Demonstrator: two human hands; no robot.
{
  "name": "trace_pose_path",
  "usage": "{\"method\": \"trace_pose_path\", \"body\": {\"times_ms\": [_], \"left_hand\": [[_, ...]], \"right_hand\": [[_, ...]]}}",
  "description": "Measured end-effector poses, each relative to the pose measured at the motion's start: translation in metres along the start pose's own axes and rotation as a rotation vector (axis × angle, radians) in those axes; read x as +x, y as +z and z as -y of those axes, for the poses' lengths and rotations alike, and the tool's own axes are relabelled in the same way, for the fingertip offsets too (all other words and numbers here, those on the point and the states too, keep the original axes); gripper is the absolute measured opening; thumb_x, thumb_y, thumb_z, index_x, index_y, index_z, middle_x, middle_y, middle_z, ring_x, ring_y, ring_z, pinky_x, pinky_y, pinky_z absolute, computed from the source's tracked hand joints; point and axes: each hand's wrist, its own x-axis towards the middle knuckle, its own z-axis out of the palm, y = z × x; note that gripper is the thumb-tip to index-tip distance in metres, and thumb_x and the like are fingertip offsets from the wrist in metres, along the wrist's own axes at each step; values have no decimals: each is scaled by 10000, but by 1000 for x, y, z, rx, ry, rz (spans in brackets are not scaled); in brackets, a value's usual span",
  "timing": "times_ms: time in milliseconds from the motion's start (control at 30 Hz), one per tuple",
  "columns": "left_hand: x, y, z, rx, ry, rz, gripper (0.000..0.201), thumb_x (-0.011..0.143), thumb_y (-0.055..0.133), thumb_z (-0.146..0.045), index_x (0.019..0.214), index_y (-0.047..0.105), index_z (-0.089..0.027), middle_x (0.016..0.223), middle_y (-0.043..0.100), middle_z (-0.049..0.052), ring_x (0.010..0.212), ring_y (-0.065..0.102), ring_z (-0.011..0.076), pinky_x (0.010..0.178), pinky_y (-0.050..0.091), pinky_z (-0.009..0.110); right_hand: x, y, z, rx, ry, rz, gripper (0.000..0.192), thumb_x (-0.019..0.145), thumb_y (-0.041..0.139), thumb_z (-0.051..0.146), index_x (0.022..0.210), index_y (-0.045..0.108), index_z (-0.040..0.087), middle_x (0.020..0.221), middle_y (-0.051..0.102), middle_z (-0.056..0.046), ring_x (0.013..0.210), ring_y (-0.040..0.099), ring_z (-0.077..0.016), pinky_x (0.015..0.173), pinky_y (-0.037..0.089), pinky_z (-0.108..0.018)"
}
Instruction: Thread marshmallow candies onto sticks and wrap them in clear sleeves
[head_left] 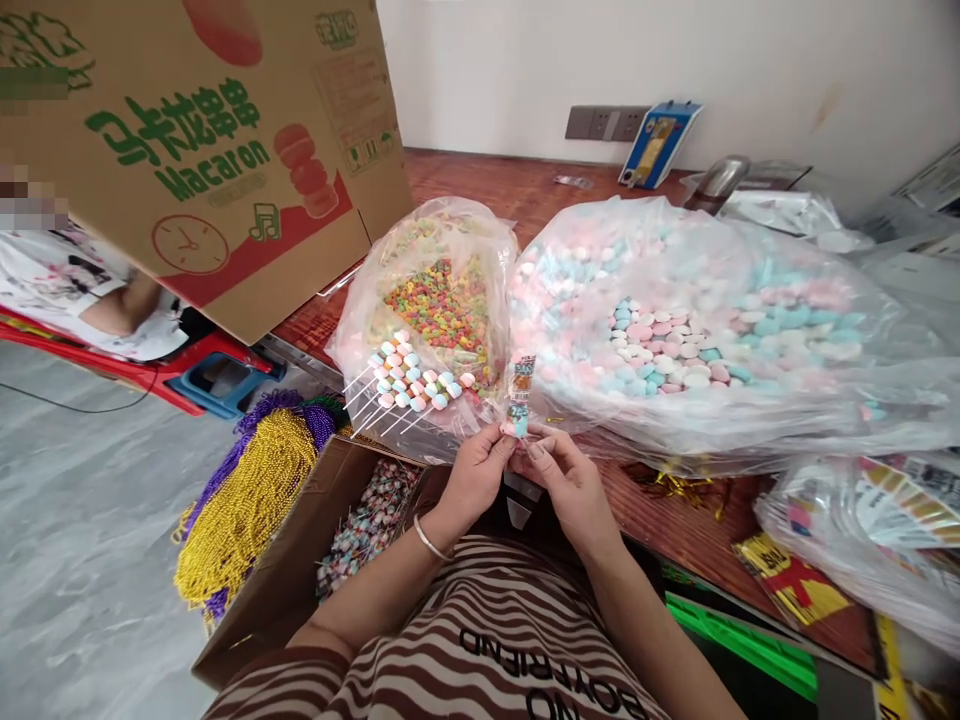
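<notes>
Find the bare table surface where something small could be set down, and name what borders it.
Free: the wooden table behind the small candy bag and the large candy bag, up to the wall sockets. Crowded: the near edge, where both hands hold a wrapped skewer.

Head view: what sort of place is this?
Likely a small candy-packing bench: big candy bags, unwrapped skewers, a box of wrapped ones. Both hands hold a wrapped skewer.

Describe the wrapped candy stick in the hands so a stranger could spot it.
Find the big bag of pastel candies on the wooden table. At its near-left edge both hands pinch the candy stick. Unlike the bare sticks lying left, it stands upright, wrapped.
</notes>
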Motion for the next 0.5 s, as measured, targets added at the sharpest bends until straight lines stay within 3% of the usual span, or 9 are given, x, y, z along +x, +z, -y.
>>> {"method": "trace_pose_path", "body": {"times_ms": [67,133,233,300,400,500], "left_hand": [[-4,0,-5,13,-12,41,387,922,611,-517,748,615,-172,643,558,-12,636,484,131,648,389,258],[-7,3,-6,-86,-76,108,397,911,620,-542,768,598,-173,616,533,-19,586,469,118,602,370,252],[-12,10,1,-321,-213,168,423,824,718,-566,782,566,-173,592,468,-49,496,401,81,514,320,231],[-14,15,7,-424,-277,157,446,765,779,-558,796,556,-173,585,414,-72,468,349,59,474,287,211],[-18,21,11,-490,-311,142,452,743,806,-540,810,553,-172,587,386,-80,470,343,50,466,290,188],[-22,22,8,-527,-308,155,442,762,793,-532,783,538,-171,583,385,-76,465,361,51,463,301,189]], "right_hand": [[1,2,-1,179,82,34,285,911,680,459,1090,664,238,1134,701,-85,1014,691,-228,869,582,-377],[0,6,-3,309,157,137,377,936,647,460,1253,619,259,935,707,-32,777,685,-190,768,593,-362],[-3,13,-8,400,245,250,355,967,590,474,1243,651,260,724,650,19,540,571,-147,604,561,-312],[-5,17,-11,411,254,180,354,941,614,498,1204,677,270,793,689,-2,564,580,-152,581,554,-301],[-6,18,-10,387,216,72,332,906,640,517,1129,715,283,986,738,-43,761,666,-190,700,583,-319],[-3,10,-2,418,233,164,329,885,662,496,1127,724,282,1016,750,-52,863,696,-219,761,591,-338]]}}
